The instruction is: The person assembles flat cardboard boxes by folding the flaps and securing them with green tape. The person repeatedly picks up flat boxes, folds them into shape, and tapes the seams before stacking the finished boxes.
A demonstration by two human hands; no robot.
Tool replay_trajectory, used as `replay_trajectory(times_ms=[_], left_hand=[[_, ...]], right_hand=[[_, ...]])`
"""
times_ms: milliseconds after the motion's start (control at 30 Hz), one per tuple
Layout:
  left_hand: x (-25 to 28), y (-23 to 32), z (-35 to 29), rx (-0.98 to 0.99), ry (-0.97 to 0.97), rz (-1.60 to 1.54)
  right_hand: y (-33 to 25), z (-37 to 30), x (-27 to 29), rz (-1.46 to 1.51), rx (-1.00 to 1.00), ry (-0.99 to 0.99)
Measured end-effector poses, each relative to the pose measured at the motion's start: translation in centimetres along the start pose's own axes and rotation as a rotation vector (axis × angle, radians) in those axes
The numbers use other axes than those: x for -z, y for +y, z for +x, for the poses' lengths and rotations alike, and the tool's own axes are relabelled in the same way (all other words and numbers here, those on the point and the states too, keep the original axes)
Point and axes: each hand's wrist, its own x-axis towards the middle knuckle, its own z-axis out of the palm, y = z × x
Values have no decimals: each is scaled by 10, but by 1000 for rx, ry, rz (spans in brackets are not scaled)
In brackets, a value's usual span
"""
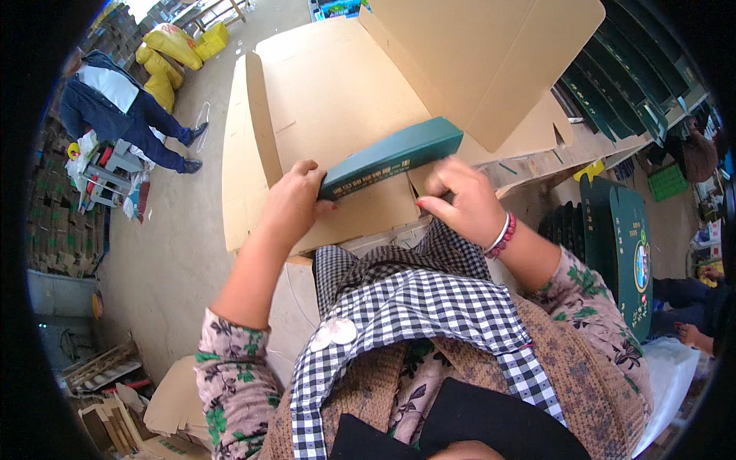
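In front of me lies a large unfolded cardboard box (337, 84), plain brown on its inner side. Along its near edge a green panel with gold print (391, 161) stands folded up. My left hand (297, 198) is closed on the left end of this panel, fingers over the top and thumb in front. My right hand (466, 201) is beside the panel's right end, fingers bent and thumb pointing left. Its fingertips are smeared by motion, so I cannot tell whether it grips anything. A tall brown flap (491, 61) rises at the far right of the box.
Green cardboard boxes (625, 253) stand at my right, and stacked green pieces (621, 69) lie beyond the wooden table (529, 169). A person (126, 107) stands at the far left near yellow sacks (165, 54). Flattened cardboard (180, 399) lies at lower left. Another person's hand (694, 337) shows at right.
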Motion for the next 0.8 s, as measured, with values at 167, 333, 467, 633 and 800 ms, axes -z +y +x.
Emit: replay_trajectory(times_ms=[167,333,467,633,800], left_hand=[[11,-6,10,-64,-290,-94],[9,-18,17,99,-535,-149],[5,-36,19,-155,-506,-209],[11,30,8,174,-427,84],[-10,147,9,-628,490,-291]], right_hand=[[12,62,-4,-573,81,-334],[35,84,-9,-538,106,-545],[33,75,-19,-491,106,-539],[46,92,6,-557,338,-618],[45,131,71,-869,81,150]])
